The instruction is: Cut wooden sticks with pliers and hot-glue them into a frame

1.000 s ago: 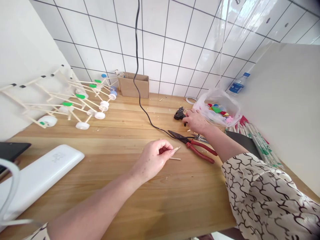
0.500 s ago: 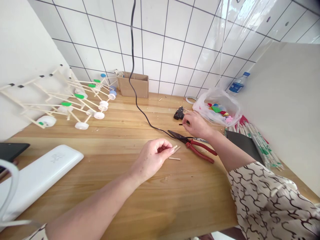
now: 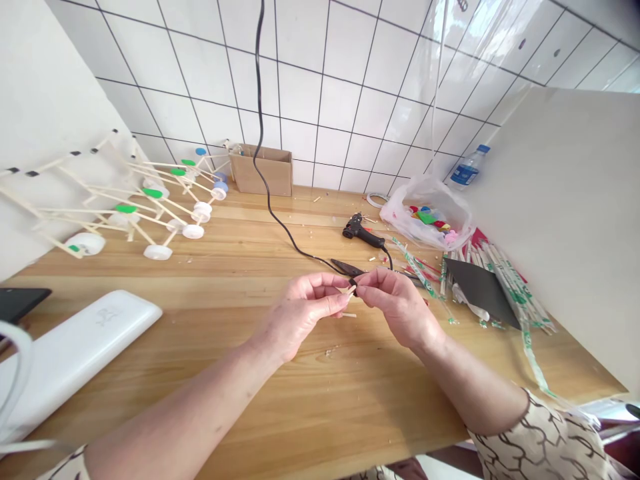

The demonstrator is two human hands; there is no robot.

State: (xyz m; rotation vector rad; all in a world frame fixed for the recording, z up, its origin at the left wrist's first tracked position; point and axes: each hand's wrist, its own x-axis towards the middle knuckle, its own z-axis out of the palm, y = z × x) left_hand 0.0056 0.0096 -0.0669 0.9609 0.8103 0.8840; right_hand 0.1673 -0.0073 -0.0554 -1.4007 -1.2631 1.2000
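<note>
Short wooden stick, in the head view, is pinched by the left hand above the table; the right hand pinches a black strip at its end. Behind, a translucent plastic bag holds green, red, yellow and pink pieces; the cardboard box hides its inside.

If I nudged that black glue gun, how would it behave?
The glue gun would probably slide rather than roll, lying flat with its handle angled off the body. Its black casing looks hard, so it should stay stiff. The thin, curved cord at its handle looks bendy and might tug it.
</note>
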